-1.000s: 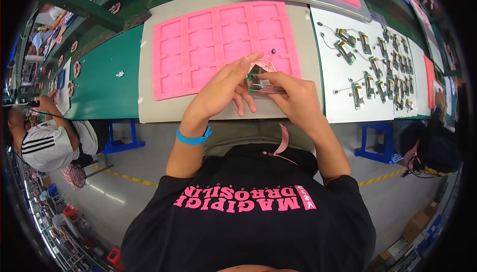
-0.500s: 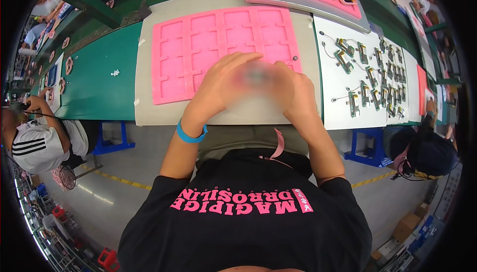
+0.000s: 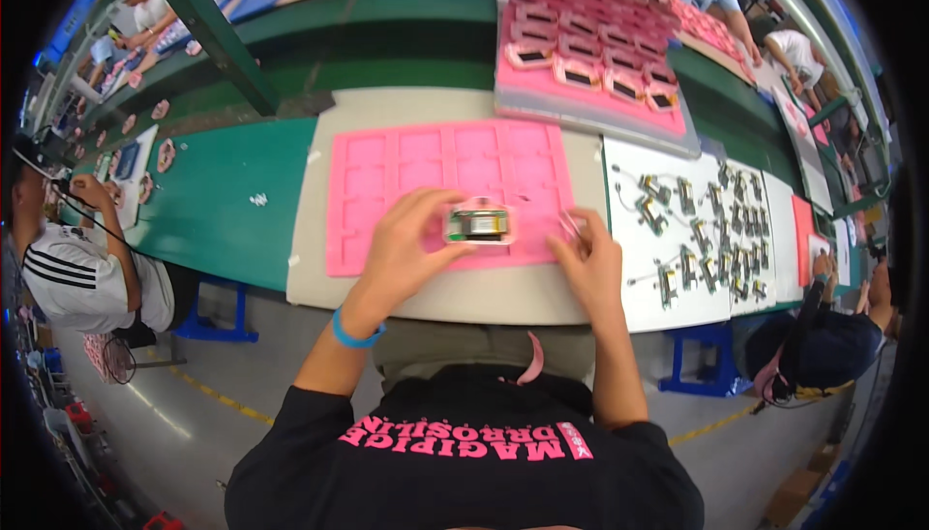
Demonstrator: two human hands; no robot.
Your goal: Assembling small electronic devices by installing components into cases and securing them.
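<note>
My left hand grips the left end of a small pink-rimmed device housing. Inside the housing are a green circuit board and a silvery block, facing up. It is held over the front part of a pink foam tray with rectangular pockets. To the right, apart from the housing, my right hand is over the tray's right front corner. Its thumb and fingers are pinched around something thin that I cannot make out. A small dark bit lies on the tray between the hands.
On the white sheet at right lie several circuit boards with wires. Behind, a clear container bears pink foam with several pink housings. Small white parts lie on the green mat. Co-workers sit at both sides and across.
My hands were close together around a blurred thing; now they are apart, the housing in the left and the right hand off to the right. The view has tilted up, showing more of the back.
</note>
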